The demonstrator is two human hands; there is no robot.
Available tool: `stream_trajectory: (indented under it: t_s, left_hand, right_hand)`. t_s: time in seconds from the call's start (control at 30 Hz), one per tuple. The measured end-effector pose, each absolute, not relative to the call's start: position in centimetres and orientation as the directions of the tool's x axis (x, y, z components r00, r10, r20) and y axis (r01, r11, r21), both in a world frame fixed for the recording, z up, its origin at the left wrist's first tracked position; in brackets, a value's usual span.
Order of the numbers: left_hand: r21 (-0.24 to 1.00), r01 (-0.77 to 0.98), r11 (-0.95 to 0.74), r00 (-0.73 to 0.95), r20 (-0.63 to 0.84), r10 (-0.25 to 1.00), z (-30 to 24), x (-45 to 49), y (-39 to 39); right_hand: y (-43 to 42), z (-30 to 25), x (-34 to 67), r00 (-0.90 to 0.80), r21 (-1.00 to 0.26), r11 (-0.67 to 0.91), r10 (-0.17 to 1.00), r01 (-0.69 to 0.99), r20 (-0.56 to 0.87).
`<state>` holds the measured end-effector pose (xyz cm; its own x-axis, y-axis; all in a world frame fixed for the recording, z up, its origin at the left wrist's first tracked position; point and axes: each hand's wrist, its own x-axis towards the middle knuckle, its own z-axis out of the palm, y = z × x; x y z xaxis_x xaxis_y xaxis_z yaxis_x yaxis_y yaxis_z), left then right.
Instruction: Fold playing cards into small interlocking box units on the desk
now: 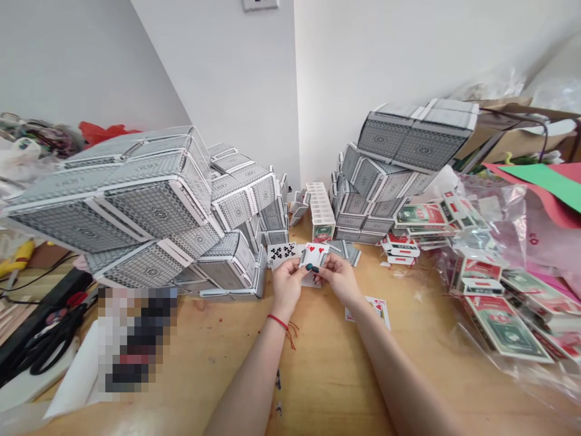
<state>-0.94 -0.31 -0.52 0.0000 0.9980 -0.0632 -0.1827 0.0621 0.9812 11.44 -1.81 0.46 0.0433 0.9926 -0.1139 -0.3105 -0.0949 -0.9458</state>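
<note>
Near the middle of the table, both hands pinch one playing card [314,249] with red hearts on its face. My left hand [290,281] has its fingers closed on the card's left side, and my right hand [339,277] is closed on the right side. The thumbs, with dark nails, meet at the card's lower edge. A clubs card [281,251] lies face up just left of the held card. Grey-backed cards [348,251] lie face down to the right. Beneath my right forearm, a king of hearts [380,307] is partly covered.
Grey-backed card blocks are piled at left [149,212] and right [385,181]. Between them stands a row of card boxes [321,206]. Green-and-red card boxes [508,327] in clear plastic lie at right. Black-handled scissors [59,339] rest at left.
</note>
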Motion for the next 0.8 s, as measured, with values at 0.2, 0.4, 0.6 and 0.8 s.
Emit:
stream_trajectory:
  t_s: [0.2, 0.4, 0.6, 0.8]
  left_hand:
    - [0.986, -0.151, 0.071, 0.020, -0.069, 0.997, 0.0, -1.2, -0.4]
    - [0.991, -0.134, 0.008, -0.056, -0.015, 0.998, 0.2, -1.5, 0.0]
    - [0.988, 0.068, -0.141, 0.074, 0.136, 0.988, 0.8, -2.1, 0.0]
    - [0.999, -0.047, 0.027, 0.001, -0.027, 1.000, 0.3, -1.8, 0.0]
  right_hand:
    - [-1.9, 0.7, 11.1, 0.079, -0.940, -0.120, 0.985, -0.321, -0.153]
    - [-2.1, 1.0, 10.6, 0.000, -0.938, -0.112, 0.993, -0.328, -0.118]
    - [-1.7, 0.4, 11.0, 0.227, -0.965, 0.026, 0.973, -0.262, -0.035]
    - [-1.4, 0.1, 11.7, 0.207, -0.942, -0.056, 0.970, -0.331, -0.131]
